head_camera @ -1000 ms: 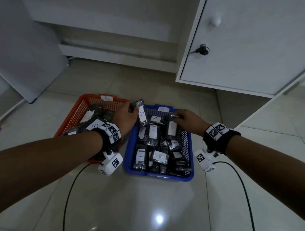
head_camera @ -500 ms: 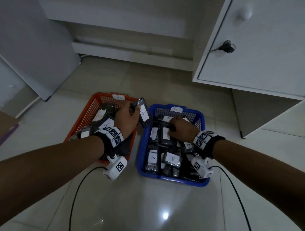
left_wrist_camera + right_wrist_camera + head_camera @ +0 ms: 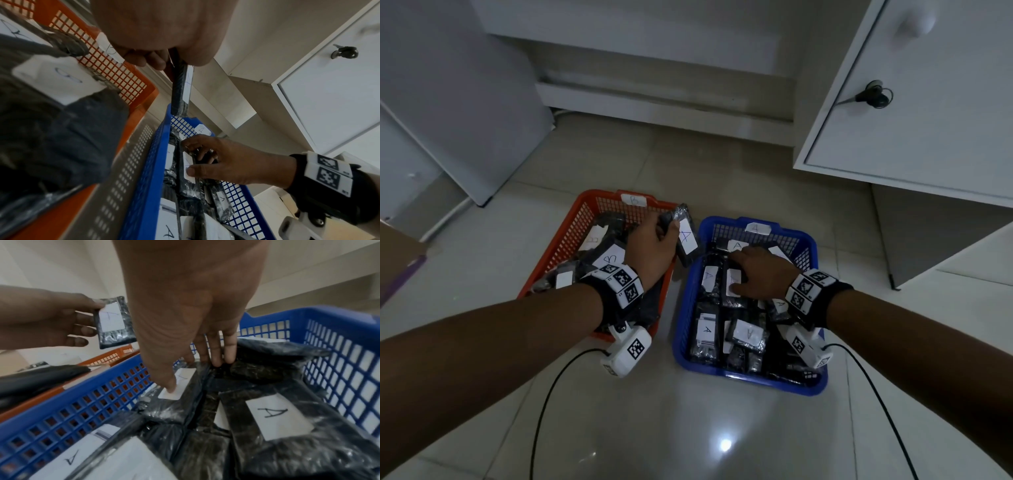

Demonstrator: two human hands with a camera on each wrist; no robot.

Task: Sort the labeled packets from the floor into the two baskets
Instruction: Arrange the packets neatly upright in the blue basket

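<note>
A black packet marked A (image 3: 685,236) is pinched in the left hand (image 3: 652,248) above the gap between the orange basket (image 3: 571,236) and blue basket (image 3: 810,253); the right hand (image 3: 760,274) rests loosely spread, thumb on a packet inside the blue one

Glossy crinkled plastic packets (image 3: 277,426) with matt paper labels (image 3: 277,417); plastic mesh baskets (image 3: 808,253); glossy tiled floor (image 3: 688,428).

**Floor and items resting on it**

Glossy pale tiled floor (image 3: 688,428). Orange basket (image 3: 571,240), tagged B, is set under the left hand (image 3: 654,246); blue basket (image 3: 688,315), tagged A, is set under the right hand (image 3: 760,274), just beside the orange one. White cabinet (image 3: 928,222) is stood beyond the right hand.
</note>
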